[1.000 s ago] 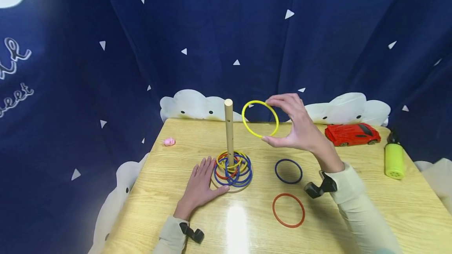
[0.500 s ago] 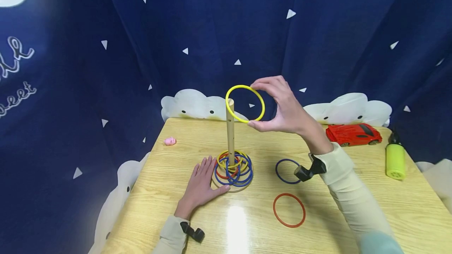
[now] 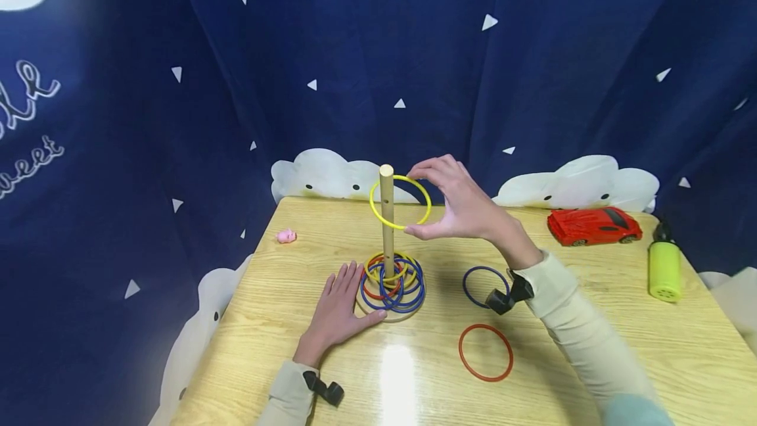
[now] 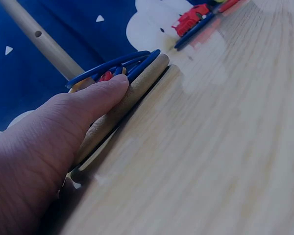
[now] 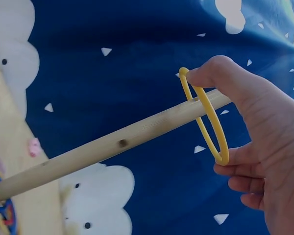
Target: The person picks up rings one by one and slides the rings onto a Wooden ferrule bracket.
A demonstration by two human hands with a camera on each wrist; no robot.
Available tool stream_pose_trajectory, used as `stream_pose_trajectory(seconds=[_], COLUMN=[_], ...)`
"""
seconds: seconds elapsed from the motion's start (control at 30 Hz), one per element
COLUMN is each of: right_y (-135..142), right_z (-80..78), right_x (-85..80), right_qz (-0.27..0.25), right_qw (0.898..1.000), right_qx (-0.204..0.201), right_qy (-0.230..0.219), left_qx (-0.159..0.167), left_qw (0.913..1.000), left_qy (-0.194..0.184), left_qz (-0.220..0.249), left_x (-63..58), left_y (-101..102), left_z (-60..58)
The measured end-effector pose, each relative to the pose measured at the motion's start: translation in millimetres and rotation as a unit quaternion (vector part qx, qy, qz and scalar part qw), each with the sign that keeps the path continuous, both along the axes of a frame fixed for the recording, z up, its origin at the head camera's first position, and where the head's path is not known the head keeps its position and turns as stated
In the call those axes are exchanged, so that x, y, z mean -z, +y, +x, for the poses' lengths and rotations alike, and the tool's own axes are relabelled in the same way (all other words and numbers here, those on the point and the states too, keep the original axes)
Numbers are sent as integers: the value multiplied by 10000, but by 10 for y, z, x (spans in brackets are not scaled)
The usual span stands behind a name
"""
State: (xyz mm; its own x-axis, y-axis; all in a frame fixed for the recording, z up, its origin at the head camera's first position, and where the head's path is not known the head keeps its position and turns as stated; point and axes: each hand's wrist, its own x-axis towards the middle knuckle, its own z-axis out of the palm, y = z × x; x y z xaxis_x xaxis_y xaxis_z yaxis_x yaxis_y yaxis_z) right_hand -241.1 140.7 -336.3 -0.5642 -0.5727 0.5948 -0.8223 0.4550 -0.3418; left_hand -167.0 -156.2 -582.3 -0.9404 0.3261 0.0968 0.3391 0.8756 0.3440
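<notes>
A yellow ring (image 3: 430,204) encircles the upper part of an upright wooden peg (image 3: 388,242). My right hand (image 3: 458,201) pinches that ring between thumb and fingertips on its right side; the right wrist view shows the peg (image 5: 137,137) passing through it. Blue, red and yellow rings (image 3: 408,304) lie piled round the peg's foot on a round wooden base (image 3: 395,319). My left hand (image 3: 338,313) lies at the left of the base with fingers straight, its thumb (image 4: 105,95) resting on the base's edge in the left wrist view.
On the table (image 3: 437,373), a blue ring (image 3: 464,281) and a red ring (image 3: 511,355) lie right of the base. A red toy car (image 3: 594,226) and a yellow-green bottle (image 3: 664,269) stand at the right. A small pink toy (image 3: 286,236) sits back left.
My right hand has brought the yellow ring leftward, up over the peg's top, then down round the peg. The left hand has stayed in place.
</notes>
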Motion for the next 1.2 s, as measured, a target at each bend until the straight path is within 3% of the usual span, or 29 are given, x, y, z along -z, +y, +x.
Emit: stream_pose_trajectory(seconds=[0.73, 0.97, 1.2], right_y=[-59, -126, -181], right_z=[47, 34, 18], right_x=[1071, 1336, 1548], right_qz=[959, 1209, 1206], right_qw=[9917, 9867, 9872], right_qx=[421, 448, 416], right_qy=[-749, -992, -954], left_qx=[3, -15, -7], left_qw=[10000, 10000, 10000], left_qy=[20, -43, -21], left_qz=[-41, -43, -61], left_x=[31, 21, 29], left_y=[-5, -7, -3], left_z=[-31, -29, -30])
